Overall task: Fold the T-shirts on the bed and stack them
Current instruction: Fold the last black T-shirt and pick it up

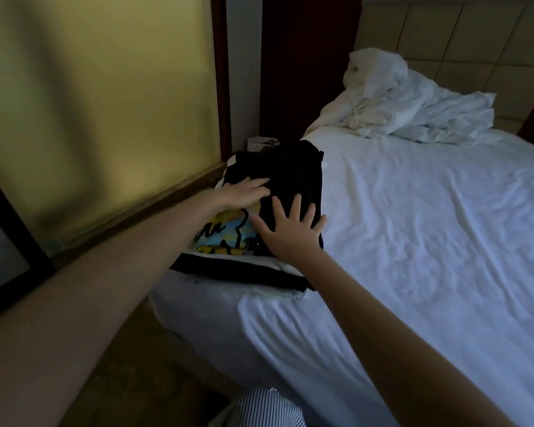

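A person's left hand (247,191) and right hand (285,232) are both lying flat, fingers spread wide and gripping nothing, on a folded black T-shirt (293,177) that is topping a stack of folded T-shirts (228,272) left of centre in the frame. The stack is sitting at the left edge of the bed (413,241), with a yellow-and-blue printed shirt (219,238) showing beneath the black one. Crumpled white bedding (413,112) is lying in the upper right, well apart from the stack.
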### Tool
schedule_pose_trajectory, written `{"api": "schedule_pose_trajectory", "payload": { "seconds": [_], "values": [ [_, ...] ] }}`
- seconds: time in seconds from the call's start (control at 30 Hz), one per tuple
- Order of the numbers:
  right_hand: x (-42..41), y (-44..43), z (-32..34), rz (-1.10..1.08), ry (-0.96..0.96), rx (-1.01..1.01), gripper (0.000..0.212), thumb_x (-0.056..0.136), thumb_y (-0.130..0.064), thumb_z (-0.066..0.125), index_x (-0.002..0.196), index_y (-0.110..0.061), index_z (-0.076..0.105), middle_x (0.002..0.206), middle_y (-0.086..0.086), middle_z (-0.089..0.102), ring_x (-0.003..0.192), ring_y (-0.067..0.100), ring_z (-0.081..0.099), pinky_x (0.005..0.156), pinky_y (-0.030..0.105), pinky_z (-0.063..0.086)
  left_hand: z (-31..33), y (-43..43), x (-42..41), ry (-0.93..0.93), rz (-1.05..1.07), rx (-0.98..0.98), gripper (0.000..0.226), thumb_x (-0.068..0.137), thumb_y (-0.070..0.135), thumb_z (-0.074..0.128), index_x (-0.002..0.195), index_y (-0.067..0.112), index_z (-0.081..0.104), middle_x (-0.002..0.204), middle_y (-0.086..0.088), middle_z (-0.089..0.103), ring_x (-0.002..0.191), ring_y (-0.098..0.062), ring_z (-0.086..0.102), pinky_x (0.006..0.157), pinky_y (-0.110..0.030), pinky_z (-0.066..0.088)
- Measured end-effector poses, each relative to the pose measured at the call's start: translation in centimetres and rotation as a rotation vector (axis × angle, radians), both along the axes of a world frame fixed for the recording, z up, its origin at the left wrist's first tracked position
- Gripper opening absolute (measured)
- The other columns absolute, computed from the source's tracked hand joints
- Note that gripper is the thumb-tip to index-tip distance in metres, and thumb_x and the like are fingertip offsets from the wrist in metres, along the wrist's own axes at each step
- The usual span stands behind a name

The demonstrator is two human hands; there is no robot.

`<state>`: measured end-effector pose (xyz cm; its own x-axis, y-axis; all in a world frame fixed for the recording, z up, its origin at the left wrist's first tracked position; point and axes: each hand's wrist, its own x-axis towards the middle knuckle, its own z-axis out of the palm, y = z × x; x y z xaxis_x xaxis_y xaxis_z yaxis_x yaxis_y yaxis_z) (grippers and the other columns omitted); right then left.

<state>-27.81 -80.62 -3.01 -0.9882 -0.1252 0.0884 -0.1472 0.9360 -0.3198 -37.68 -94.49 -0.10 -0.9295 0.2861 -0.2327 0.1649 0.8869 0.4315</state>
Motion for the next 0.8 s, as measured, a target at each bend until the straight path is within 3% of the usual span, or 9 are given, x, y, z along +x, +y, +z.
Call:
{"api": "schedule_pose_trajectory", "payload": {
  "seconds": [0.07,0.13,0.2,0.3,0.37,0.57,0.7,0.8],
  "values": [
    [1.3,0.3,0.3,0.046,0.103,0.009,0.072,0.089,-0.069,0.021,0.149,-0.034,0.006,0.158,0.006,-0.006,0.142,0.037,-0.012,0.11,0.056,-0.01,3.0,0.1,-0.7,-0.048,-0.02,-0.085,0.053,0.1,0.043,0.032,0.149,0.028,0.022,0.156,0.003,0.017,0.144,-0.019,0.015,0.112,-0.031,0.017],
    [2.1,0.5,-0.2,0.115,0.112,0.008,0.073,0.085,-0.073,0.025,0.147,-0.042,0.002,0.158,0.002,-0.009,0.142,0.037,-0.014,0.111,0.057,-0.008,6.0,0.7,-1.7,0.042,-0.039,-0.093,0.048,0.1,0.039,0.036,0.145,0.027,0.031,0.155,-0.001,0.023,0.142,-0.021,0.021,0.111,-0.034,0.021],
    [1.9,0.4,-1.2,0.141,0.072,0.006,0.077,0.082,-0.076,0.028,0.145,-0.047,-0.006,0.157,0.001,-0.015,0.142,0.037,-0.014,0.112,0.057,-0.003,7.0,2.1,-3.2,0.15,-0.054,-0.031,0.051,0.097,0.05,0.031,0.146,0.037,0.027,0.156,-0.003,0.019,0.144,-0.029,0.015,0.115,-0.043,0.015],
    [1.4,0.4,-3.0,0.118,0.09,0.011,0.08,0.078,-0.082,0.023,0.143,-0.05,-0.011,0.157,-0.001,-0.018,0.142,0.035,-0.014,0.113,0.054,0.001,3.2,3.8,-5.5,0.163,-0.079,-0.186,0.064,0.084,0.076,0.009,0.144,0.053,0.009,0.16,-0.001,0.0,0.145,-0.033,-0.009,0.114,-0.057,-0.007],
    [1.0,0.7,-3.8,0.111,0.09,0.008,0.085,0.07,-0.088,0.013,0.142,-0.051,-0.012,0.157,-0.002,-0.017,0.143,0.033,-0.013,0.114,0.053,0.003,-0.7,3.7,-6.7,0.11,-0.105,-0.179,0.065,0.083,0.076,0.004,0.144,0.053,0.005,0.16,-0.001,-0.002,0.146,-0.026,-0.012,0.114,-0.054,-0.013],
    [0.4,0.8,-4.5,0.095,0.081,-0.063,0.075,0.082,-0.074,0.032,0.142,-0.052,-0.008,0.157,-0.003,-0.015,0.143,0.031,-0.013,0.114,0.052,0.003,-1.6,3.9,-6.5,0.099,-0.086,-0.024,0.052,0.098,0.056,0.013,0.148,0.041,0.013,0.159,0.005,0.009,0.147,-0.016,-0.002,0.115,-0.05,-0.013],
    [0.7,0.8,-4.0,0.134,0.067,-0.049,0.075,0.081,-0.075,0.033,0.14,-0.055,-0.01,0.157,-0.005,-0.017,0.143,0.031,-0.014,0.114,0.053,0.002,-1.0,2.4,-3.6,0.16,-0.016,0.174,0.05,0.098,0.056,0.023,0.145,0.039,0.03,0.157,0.001,0.021,0.146,-0.021,0.011,0.119,-0.044,0.004],
    [0.1,2.3,-2.0,0.218,-0.138,-0.196,0.072,0.08,-0.076,0.028,0.144,-0.051,0.009,0.159,-0.001,0.0,0.144,0.029,-0.004,0.117,0.049,0.007,1.9,1.2,-0.3,0.158,0.07,0.292,0.065,0.095,0.062,0.012,0.138,0.028,0.048,0.153,-0.002,0.03,0.14,-0.023,0.027,0.112,-0.036,0.018]
  ]
}}
